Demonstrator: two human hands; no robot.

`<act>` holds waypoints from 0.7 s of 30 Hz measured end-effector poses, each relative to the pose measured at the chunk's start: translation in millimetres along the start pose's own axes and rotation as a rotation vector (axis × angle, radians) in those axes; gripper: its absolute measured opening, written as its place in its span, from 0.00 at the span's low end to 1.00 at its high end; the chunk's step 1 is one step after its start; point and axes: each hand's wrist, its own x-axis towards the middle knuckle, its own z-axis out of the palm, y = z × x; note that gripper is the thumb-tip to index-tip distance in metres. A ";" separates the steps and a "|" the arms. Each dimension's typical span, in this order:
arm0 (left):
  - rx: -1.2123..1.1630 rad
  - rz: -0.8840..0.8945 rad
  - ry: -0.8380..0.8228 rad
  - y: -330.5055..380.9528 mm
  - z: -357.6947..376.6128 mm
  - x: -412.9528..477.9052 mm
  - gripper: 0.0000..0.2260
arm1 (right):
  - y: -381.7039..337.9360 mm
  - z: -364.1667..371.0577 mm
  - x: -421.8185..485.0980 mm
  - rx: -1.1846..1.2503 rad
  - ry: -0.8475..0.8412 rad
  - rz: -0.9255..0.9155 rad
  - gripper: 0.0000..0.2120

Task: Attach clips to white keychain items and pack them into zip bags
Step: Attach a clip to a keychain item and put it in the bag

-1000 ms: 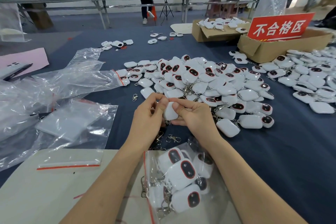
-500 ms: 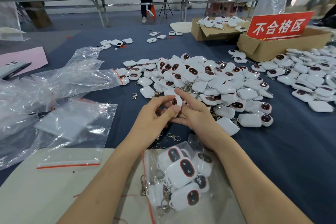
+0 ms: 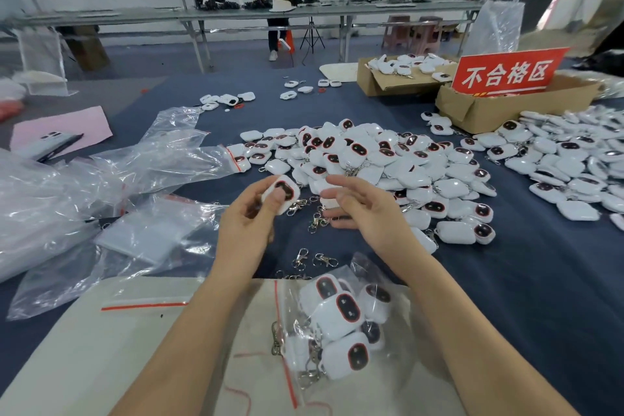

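My left hand (image 3: 246, 223) pinches one white keychain item (image 3: 282, 193) with a dark red-rimmed oval face, and a metal clip (image 3: 296, 207) dangles from it. My right hand (image 3: 363, 204) hovers just right of it with fingers spread, holding nothing. Loose metal clips (image 3: 312, 258) lie on the blue cloth below the hands. A zip bag (image 3: 337, 324) with several clipped white items lies near me on a beige board (image 3: 77, 355). A big pile of white items (image 3: 371, 159) sits beyond the hands.
Empty clear zip bags (image 3: 101, 179) are heaped at the left. Two cardboard boxes (image 3: 499, 105) with a red sign (image 3: 506, 73) stand at the back right, beside another spread of white items (image 3: 574, 159). A phone (image 3: 44, 143) lies far left. A person sits at a distant table.
Both hands held the white item together before. My right hand has let go and opened to the right, while my left hand lifted the item face up.
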 end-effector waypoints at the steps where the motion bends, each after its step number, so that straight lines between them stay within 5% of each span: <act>1: 0.003 -0.008 0.007 3.2 -7.6 -3.8 0.06 | -8.2 -0.7 -2.2 -0.039 -0.030 -0.040 0.17; 6: 0.090 -0.076 -0.037 16.5 -46.4 -44.1 0.14 | -41.9 16.3 -20.3 -0.557 -0.463 -0.205 0.19; 10: 0.108 -0.232 -0.138 20.5 -72.0 -83.9 0.10 | -43.3 39.1 -28.9 -0.923 -0.790 -0.202 0.23; 14: 0.162 -0.271 -0.253 27.5 -83.1 -114.2 0.08 | -46.7 41.7 -29.6 -1.076 -0.787 -0.208 0.20; 21: 0.176 -0.254 -0.315 31.2 -65.9 -124.4 0.04 | -50.7 44.1 -35.3 -0.953 -0.645 -0.151 0.15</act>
